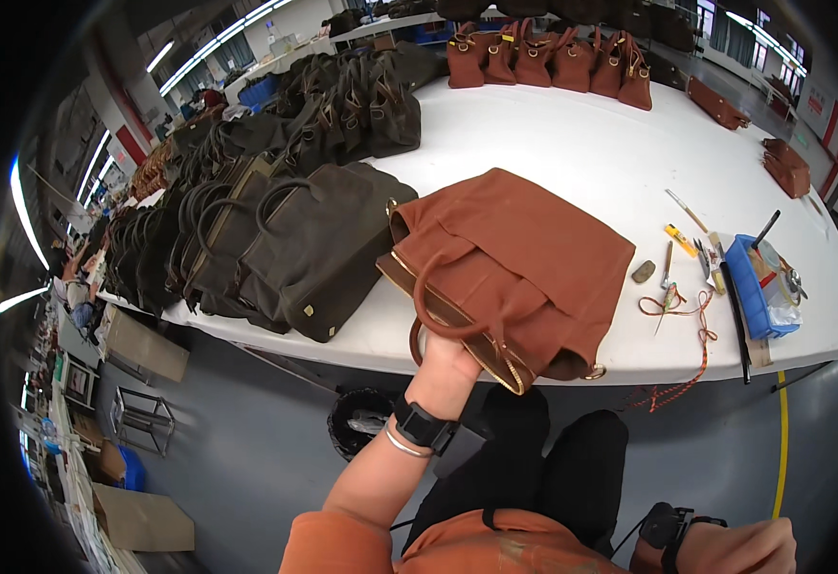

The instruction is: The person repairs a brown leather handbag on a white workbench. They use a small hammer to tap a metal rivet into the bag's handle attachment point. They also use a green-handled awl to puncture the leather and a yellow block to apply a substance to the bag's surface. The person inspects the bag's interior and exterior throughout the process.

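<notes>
A brown leather handbag (524,258) lies on its side at the near edge of the white table (553,143). My left hand (446,362) grips it from below at the open zipped mouth, by one looped handle. A dark watch and a thin bracelet sit on that wrist. My right hand (739,545) hangs low at the bottom right corner, away from the table, fingers curled with nothing seen in them; a dark watch is on its wrist.
A row of dark olive bags (285,220) lies left of the brown one. More brown bags (548,57) stand at the far edge, two (787,165) at the right. Small tools (687,244), orange cord (696,320) and a blue tray (759,287) lie right. A black bin (361,421) is below.
</notes>
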`<state>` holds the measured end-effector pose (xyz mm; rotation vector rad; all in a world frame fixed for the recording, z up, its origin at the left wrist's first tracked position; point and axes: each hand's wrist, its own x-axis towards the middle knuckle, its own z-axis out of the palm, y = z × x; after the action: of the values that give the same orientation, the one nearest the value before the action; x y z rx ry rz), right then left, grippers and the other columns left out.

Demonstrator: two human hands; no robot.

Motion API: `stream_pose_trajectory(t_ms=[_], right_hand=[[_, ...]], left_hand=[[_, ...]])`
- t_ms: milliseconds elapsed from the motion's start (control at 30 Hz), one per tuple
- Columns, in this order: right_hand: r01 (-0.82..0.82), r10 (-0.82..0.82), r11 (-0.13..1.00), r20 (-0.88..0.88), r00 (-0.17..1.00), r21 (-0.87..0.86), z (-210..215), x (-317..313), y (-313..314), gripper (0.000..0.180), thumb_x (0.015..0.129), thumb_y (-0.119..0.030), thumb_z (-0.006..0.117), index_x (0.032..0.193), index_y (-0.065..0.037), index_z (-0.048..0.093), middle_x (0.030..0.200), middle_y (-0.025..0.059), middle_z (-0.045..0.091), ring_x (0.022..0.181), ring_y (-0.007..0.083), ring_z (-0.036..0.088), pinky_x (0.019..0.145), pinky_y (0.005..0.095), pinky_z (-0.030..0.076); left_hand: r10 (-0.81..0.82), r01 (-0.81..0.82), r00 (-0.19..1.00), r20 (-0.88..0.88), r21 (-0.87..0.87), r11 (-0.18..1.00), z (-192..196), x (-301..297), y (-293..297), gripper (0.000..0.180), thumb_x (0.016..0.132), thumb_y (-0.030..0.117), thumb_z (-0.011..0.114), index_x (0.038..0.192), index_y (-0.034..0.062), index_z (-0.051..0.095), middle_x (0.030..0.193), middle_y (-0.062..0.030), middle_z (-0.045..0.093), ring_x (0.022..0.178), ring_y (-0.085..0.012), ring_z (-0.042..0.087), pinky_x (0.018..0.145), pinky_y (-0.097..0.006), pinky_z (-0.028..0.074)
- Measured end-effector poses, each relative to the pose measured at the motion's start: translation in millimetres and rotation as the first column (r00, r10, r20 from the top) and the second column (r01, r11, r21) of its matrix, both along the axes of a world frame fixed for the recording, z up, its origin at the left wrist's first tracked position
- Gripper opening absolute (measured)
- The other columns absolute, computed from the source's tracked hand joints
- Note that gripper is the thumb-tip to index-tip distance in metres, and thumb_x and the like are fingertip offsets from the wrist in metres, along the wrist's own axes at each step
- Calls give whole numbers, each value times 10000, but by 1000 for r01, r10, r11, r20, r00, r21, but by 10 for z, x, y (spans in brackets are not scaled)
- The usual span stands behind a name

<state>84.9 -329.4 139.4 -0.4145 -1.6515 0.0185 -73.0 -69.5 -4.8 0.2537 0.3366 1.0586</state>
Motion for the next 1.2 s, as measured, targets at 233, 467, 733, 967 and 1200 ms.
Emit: stream_pose_trajectory(t_ms=[233,467,733,967,1200], right_hand=[[5,-4,1000,37,999,-27,-27,58,53,416,938,-260,514,1348,-189,512,802,-1,539,607,145,556,519,324,492],[400,-377,810,142,915,-429,-597,40,843,310,790,-84,617,1100,-79,613,998,107,636,841,296,611,688,323,514],[544,-104,713,700,706,-442,-957,109,1499,358,688,-34,719,1034,-122,701,1366,110,479,1094,345,508,924,440,442],[292,-325,589,111,939,-753,-1096,296,1712,204,908,-46,555,1097,3,615,1052,139,690,1017,225,643,884,310,482],[351,-512,471,73,856,-810,-1266,469,1962,370,1008,-282,516,921,49,656,658,79,536,618,105,440,576,270,402]], left_hand=[[-89,120,894,-438,44,992,31,-119,-307,463,927,126,623,1346,35,450,1283,-84,562,1126,-230,592,911,-397,536],[-142,446,717,-682,292,846,-67,-319,-603,327,878,55,661,1192,-6,593,1134,-70,635,974,-149,620,802,-290,524],[-328,557,755,-568,291,778,-172,-324,-623,525,847,26,693,1335,23,499,1317,-86,543,1208,-169,517,999,-325,449],[-350,776,551,-758,310,550,-169,-423,-594,512,955,187,613,1380,-34,432,1350,-137,532,1224,-197,520,1035,-335,420],[166,787,493,-854,519,333,628,-636,-411,194,909,117,655,1026,-32,698,913,-107,732,781,-152,695,720,-248,537]])
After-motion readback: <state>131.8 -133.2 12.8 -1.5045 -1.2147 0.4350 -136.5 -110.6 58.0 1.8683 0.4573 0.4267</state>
